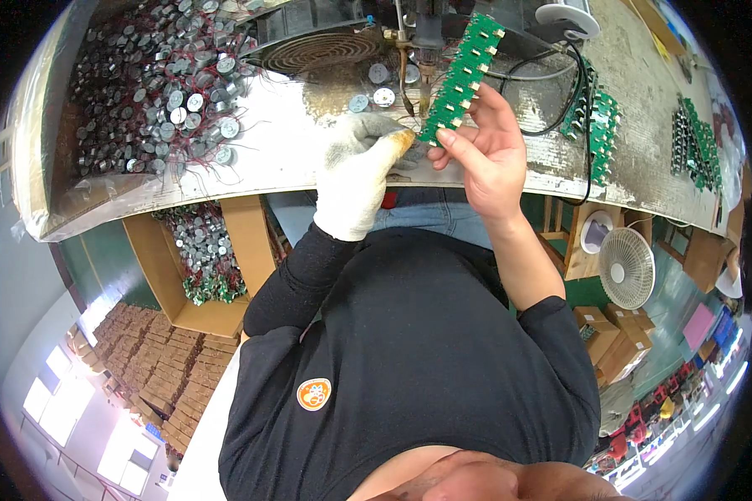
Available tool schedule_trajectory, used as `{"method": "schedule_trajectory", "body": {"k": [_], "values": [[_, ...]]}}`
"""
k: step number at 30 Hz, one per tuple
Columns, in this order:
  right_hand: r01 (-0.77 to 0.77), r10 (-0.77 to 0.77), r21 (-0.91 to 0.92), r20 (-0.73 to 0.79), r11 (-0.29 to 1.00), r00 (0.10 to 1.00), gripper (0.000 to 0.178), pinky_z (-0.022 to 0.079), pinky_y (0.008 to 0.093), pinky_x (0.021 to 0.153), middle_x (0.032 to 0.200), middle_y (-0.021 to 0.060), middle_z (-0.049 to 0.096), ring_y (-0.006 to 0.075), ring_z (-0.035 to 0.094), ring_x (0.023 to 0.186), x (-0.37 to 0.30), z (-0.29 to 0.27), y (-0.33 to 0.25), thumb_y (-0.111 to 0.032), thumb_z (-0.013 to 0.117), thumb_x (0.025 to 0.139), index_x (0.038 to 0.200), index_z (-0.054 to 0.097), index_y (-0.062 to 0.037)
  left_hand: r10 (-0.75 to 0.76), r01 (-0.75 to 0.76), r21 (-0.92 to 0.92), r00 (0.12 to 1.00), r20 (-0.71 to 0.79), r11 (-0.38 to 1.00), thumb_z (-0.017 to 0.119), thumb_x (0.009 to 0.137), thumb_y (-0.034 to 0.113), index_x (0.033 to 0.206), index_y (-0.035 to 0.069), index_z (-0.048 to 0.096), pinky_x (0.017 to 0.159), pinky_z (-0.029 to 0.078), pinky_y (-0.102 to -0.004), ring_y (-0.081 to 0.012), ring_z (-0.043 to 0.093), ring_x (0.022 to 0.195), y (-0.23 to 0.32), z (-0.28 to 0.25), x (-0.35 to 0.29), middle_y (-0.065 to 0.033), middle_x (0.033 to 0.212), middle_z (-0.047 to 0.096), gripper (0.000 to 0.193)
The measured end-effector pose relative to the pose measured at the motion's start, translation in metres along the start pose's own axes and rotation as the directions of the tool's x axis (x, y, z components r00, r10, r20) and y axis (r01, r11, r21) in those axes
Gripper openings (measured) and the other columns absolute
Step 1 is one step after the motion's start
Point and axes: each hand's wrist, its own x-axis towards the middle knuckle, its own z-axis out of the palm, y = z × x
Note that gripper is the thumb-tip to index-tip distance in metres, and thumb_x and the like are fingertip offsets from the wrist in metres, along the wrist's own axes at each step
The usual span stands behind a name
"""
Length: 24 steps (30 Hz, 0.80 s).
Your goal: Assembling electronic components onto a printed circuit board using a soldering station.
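My bare right hand [489,159] grips a long green circuit board strip [463,77] near its lower end, thumb on the face and fingers behind. The strip stands tilted, its top leaning right, with several small white connectors along its edge. In a white work glove with a stained thumb tip, my left hand [355,167] is closed beside the strip's lower end; what its fingers pinch, if anything, is hidden. Just above the two hands, a thin soldering tip [406,88] points down from a bench fixture. Several small round metal motors [383,97] lie behind my left hand.
A large heap of motors with red wires [167,92] fills the left of the bench [297,163]. More green boards [597,134] are stacked at right, near a black cable [589,108]. A cardboard box [154,267] stands below at left, a fan [627,267] at right.
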Motion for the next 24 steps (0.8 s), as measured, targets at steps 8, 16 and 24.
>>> {"method": "schedule_trajectory", "body": {"k": [8,16,24], "values": [[-0.024,0.024,-0.009,0.017,1.000,1.000,0.059,0.053,0.0260,0.054,0.120,0.0193,0.055,0.0198,0.066,0.072,-0.0001,-0.0009,-0.0010,0.011,0.060,0.082,0.136,0.037,-0.0002,-0.051,0.051,0.002,0.997,0.055,0.999,0.065,0.084,0.010,0.093,-0.001,0.063,0.073,0.048,-0.0262,-0.0120,0.060,0.081,0.0028,-0.0011,0.0047,-0.0075,0.088,0.064,0.015],[-0.020,0.021,-0.013,0.017,1.000,1.000,0.059,0.053,0.0256,0.054,0.122,0.0189,0.055,0.0192,0.065,0.073,0.0017,0.0010,-0.0011,0.011,0.059,0.082,0.136,0.037,-0.0006,-0.056,0.058,-0.025,0.997,0.059,0.998,0.063,0.084,0.012,0.090,-0.003,0.064,0.070,0.049,-0.0252,-0.0109,0.061,0.077,0.0035,-0.0017,0.0078,-0.0072,0.083,0.066,0.016],[-0.007,0.008,-0.019,0.021,1.000,1.000,0.058,0.054,0.0249,0.055,0.111,0.0148,0.056,0.0179,0.065,0.072,0.0033,0.0018,-0.0041,0.012,0.059,0.083,0.135,0.037,-0.0010,-0.085,0.086,-0.002,0.992,0.090,0.996,0.059,0.087,0.011,0.098,0.000,0.060,0.072,0.056,-0.0319,-0.0178,0.066,0.082,0.0054,-0.0038,0.0085,-0.0099,0.090,0.066,0.016]]}}
